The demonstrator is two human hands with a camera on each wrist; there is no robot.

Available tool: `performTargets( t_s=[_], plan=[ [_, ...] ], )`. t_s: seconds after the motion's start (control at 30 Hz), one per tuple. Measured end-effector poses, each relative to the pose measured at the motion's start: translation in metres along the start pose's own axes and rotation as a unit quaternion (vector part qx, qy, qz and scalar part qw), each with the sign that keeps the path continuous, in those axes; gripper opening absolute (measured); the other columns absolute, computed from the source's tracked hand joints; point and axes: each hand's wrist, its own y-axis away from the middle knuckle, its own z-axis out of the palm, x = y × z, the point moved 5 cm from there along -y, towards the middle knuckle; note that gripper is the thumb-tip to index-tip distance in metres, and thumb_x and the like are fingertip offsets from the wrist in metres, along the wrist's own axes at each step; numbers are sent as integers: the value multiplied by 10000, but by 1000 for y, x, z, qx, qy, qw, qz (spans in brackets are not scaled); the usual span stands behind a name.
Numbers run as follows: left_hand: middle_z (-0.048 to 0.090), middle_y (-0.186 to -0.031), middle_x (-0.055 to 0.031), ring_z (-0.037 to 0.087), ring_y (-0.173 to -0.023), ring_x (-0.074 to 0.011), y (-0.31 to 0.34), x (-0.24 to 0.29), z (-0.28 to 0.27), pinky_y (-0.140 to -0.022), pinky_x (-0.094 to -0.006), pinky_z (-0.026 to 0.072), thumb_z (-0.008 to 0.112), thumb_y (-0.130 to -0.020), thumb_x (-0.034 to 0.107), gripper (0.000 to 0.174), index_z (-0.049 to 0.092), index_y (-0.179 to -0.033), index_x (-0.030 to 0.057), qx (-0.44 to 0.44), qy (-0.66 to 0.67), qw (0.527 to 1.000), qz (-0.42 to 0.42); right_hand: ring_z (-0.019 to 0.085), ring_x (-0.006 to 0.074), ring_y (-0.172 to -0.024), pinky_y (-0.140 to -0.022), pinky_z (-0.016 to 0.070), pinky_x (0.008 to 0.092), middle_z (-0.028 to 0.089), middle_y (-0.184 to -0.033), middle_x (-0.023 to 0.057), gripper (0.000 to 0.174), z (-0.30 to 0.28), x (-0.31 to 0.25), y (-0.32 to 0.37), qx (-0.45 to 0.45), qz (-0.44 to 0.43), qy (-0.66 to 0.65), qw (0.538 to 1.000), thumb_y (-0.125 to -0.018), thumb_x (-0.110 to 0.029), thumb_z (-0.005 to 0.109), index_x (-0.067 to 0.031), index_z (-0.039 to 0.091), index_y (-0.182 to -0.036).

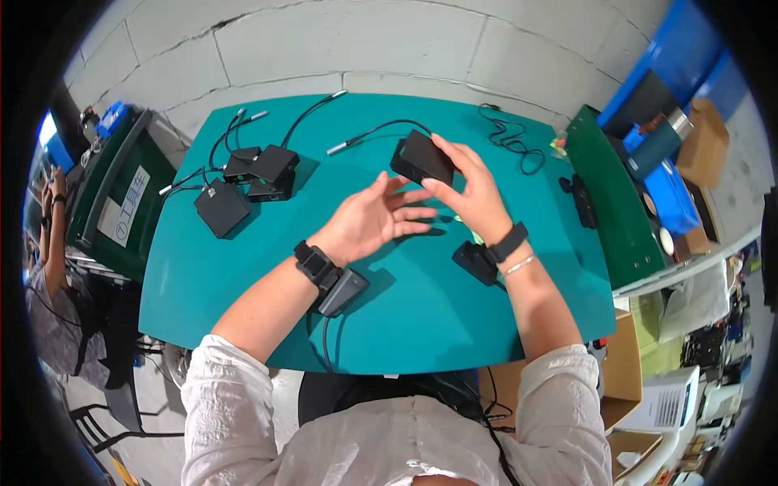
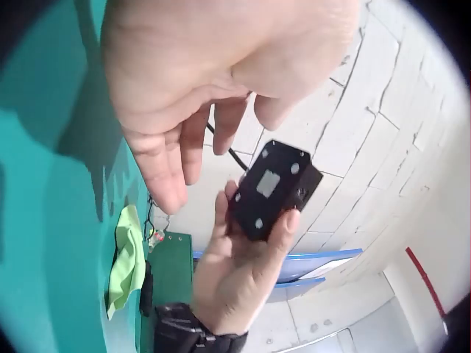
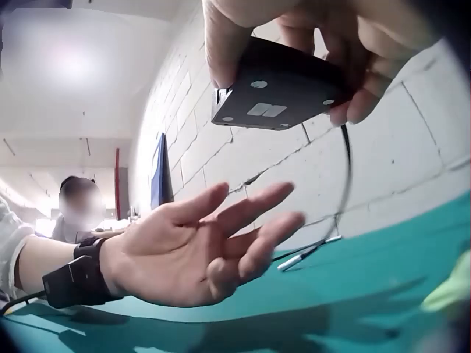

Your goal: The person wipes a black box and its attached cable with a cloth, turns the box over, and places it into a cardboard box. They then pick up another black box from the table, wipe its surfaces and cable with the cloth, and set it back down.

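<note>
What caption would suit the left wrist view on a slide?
Right hand holding a black box in front of a pale wall, with the empty left hand in the foreground.

Bright overhead light (image 3: pixel 72 62) casts shadows across the table (image 1: pixel 421 324) — edges bow, blackened.

Head view: at six o'clock you wear a pale, creased shirt (image 1: pixel 389 445), its left sleeve (image 1: pixel 231 397) toward half past seven, crinkled at the edge. Toward half past eight, your black wrist strap (image 1: pixel 313 264) bears a dark grey module (image 1: pixel 344 293) with a black cable (image 1: pixel 327 344). At three o'clock, your right strap (image 1: pixel 509 243) is black, its module dark; beside it sits a thin, light bracelet (image 1: pixel 519 265).
</note>
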Motion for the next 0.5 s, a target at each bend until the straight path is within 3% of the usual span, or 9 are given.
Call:
performTargets(
  t_s=[0.07,0.2,0.3,0.37,0.43,0.5],
  plan=[
    [501,-1303,-152,471,-1230,-336,-5,-6,2,-1014,-515,403,351,-989,444,505,397,-1360,106,-78,75,994,-17,512,262,-1135,-979,402,338,531,-1207,154,611,11,15,7,-29,22,-6,999,-796,-212,706,-42,476,-1336],
    [447,-1376,-134,457,-1245,-324,-7,-13,2,-1048,-539,363,323,-985,477,545,346,-1401,126,-102,101,989,-36,479,274,-1194,-1029,353,347,486,-1301,161,644,16,22,19,-86,61,-68,992,-802,-135,660,-46,412,-1390],
    [451,-1375,-124,452,-1251,-316,-4,-11,0,-1050,-537,365,317,-980,496,559,344,-1402,130,-60,181,981,-42,420,286,-1270,-1071,311,371,437,-1367,170,721,19,19,19,-145,70,-68,985,-787,-208,688,-21,370,-1407],
    [450,-1372,-110,454,-1251,-308,0,-8,-1,-1044,-538,375,377,-968,487,559,345,-1399,133,-62,182,980,-44,405,289,-1285,-1079,302,374,426,-1379,173,745,22,16,18,-158,67,-73,982,-783,-229,697,-20,359,-1412],
    [439,-1371,-101,457,-1250,-292,4,-3,-1,-1041,-534,383,468,-947,447,560,347,-1395,134,-27,94,995,-10,389,292,-1300,-1087,292,378,415,-1391,176,769,25,13,17,-174,60,-77,980,-778,-250,706,-19,348,-1418],
    [434,-1367,-84,461,-1248,-274,7,-2,-5,-1029,-543,392,533,-927,409,565,353,-1389,138,-34,111,993,-9,380,309,-1307,-1094,284,382,397,-1412,176,810,27,10,16,-195,40,-54,978,-769,-289,721,-10,330,-1422]
  ],
)
